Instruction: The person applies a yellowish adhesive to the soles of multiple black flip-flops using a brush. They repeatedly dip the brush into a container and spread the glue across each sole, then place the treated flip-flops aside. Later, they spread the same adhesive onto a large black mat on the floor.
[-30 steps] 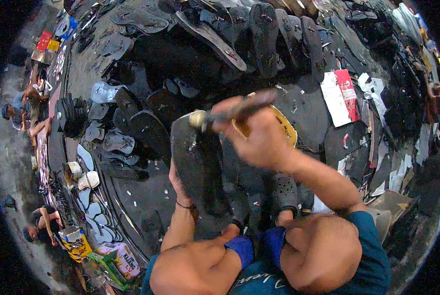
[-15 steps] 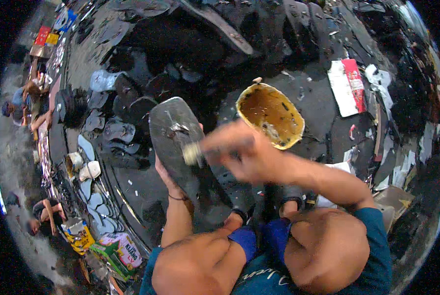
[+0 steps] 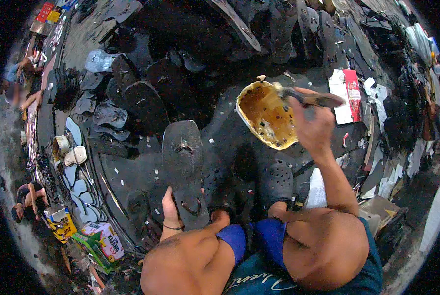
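Observation:
My left hand (image 3: 170, 207) is closed round the lower part of a dark sandal sole (image 3: 182, 152), beside my left knee. A small knot shows near the sole's far end and a slot-like loop near its close end; most of my fingers are hidden beneath it. With my right hand (image 3: 316, 129) I grip a brush (image 3: 323, 100) by its handle. Its pale bristles reach over or into a cream-rimmed tub (image 3: 279, 145) of amber, glue-like stuff. Whether the bristles touch the amber stuff, I cannot tell.
Piles of dark soles (image 3: 146, 101) lie beyond and to the left. A red-and-white carton piece (image 3: 345, 96) is right of the tub. Grey sole pieces (image 3: 84, 196) and a green-and-pink box (image 3: 102, 241) lie at left. Other people (image 3: 30, 199) sit at the far left.
My right hand has carried the brush from the sole's surface across to the tub on the right. The sole in my left hand has come lower and closer to my knee.

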The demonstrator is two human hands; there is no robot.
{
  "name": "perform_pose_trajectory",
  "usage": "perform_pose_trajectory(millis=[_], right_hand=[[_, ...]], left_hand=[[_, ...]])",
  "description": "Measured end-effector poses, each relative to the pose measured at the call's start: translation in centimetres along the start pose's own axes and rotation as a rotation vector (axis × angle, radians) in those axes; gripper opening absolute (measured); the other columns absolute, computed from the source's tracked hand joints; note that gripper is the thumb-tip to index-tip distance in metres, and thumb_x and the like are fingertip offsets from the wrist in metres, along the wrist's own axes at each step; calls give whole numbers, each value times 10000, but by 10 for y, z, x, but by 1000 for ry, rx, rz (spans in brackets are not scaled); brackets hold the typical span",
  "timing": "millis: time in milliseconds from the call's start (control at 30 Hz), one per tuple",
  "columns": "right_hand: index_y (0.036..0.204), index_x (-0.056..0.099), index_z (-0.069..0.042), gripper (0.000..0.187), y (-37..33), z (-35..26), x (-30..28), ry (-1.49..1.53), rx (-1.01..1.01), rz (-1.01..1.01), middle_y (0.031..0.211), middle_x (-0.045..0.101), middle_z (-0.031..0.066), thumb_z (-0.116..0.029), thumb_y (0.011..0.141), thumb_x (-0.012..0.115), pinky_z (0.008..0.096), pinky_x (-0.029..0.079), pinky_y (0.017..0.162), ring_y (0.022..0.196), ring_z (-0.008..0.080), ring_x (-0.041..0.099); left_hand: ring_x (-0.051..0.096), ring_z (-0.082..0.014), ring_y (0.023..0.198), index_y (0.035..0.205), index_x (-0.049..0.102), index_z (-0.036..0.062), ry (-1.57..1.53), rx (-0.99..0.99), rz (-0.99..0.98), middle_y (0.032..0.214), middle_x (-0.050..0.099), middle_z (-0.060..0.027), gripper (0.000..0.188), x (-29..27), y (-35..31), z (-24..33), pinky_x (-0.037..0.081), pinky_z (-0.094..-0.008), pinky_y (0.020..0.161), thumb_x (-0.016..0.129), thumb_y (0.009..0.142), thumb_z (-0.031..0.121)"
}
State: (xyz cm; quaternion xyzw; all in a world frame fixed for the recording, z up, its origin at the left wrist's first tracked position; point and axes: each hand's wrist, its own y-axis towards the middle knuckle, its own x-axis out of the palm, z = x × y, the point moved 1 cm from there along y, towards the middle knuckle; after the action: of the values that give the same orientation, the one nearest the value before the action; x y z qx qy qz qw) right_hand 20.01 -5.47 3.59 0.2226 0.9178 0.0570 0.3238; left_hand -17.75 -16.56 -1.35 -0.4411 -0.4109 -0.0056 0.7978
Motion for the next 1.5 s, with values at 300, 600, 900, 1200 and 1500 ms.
perform_pose_trajectory(millis=[300, 600, 900, 1200, 1500], right_hand=[[1081, 677, -17, 228, -24, -53, -47, 443, 244, -728, 1013, 702, 92, -99, 871, 708, 316, 505, 866, 964, 157, 654], [1075, 684, -56, 233, -14, -80, 62, 591, -545, -467, 1031, 695, 98, -72, 843, 682, 353, 494, 836, 959, 267, 659], [1086, 696, -92, 279, -27, -96, 54, 515, -504, -251, 951, 659, 31, -194, 828, 677, 332, 499, 745, 882, 196, 649], [1102, 639, -136, 360, 2, -116, 41, 366, -852, -340, 953, 633, 42, -167, 745, 653, 401, 484, 736, 862, 259, 618], [1185, 643, -126, 433, -13, -111, 29, 391, -890, -431, 987, 646, 58, -235, 767, 656, 385, 500, 739, 860, 251, 628]], left_hand=[[676, -272, 899, 1243, 573, 13, 50, 215, -163, 1081, 677, -137, 467, 42, 71, 45, 556, -400, 832, 340, 1021, 351], [628, -272, 1047, 1268, 551, 24, -142, 181, -508, 1147, 634, -150, 525, 117, 93, 33, 529, -410, 912, 381, 985, 432], [648, -287, 985, 1160, 606, -11, 19, 432, -509, 1111, 653, -191, 418, 112, 110, 68, 543, -400, 909, 407, 989, 314], [652, -232, 972, 1269, 571, 28, 738, 754, -63, 1156, 657, -117, 454, 103, 107, 44, 527, -376, 904, 416, 1030, 382], [648, -224, 1019, 1283, 547, 18, 232, 440, -124, 1184, 647, -98, 418, 133, 100, 40, 534, -364, 903, 423, 1033, 328]])
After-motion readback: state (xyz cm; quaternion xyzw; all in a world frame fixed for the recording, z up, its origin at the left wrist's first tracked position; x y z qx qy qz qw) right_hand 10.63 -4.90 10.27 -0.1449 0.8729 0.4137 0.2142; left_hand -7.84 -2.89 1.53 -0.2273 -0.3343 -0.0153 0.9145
